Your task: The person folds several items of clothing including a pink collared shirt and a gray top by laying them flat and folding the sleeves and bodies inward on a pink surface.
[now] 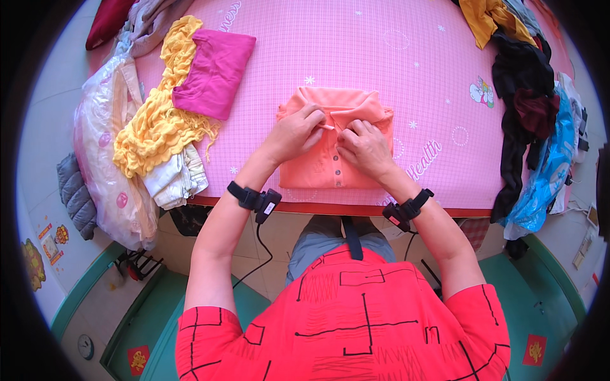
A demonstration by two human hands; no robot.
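Note:
In front of me a coral polo shirt, folded into a rectangle, lies on the pink patterned tablecloth with its collar away from me. My left hand pinches the edge of the button placket just below the collar, and a bit of fabric sticks out past the fingertips. On the other side of the neck opening, my right hand has its fingers curled on the placket edge under the right collar flap. Several buttons run down the placket below the hands. The fingers hide the top of the placket.
To the left lie a folded magenta garment, a yellow scarf, folded white cloth and a clear plastic bag of textiles. Dark clothes and a blue plastic bag line the right edge. The table's red front edge is near me.

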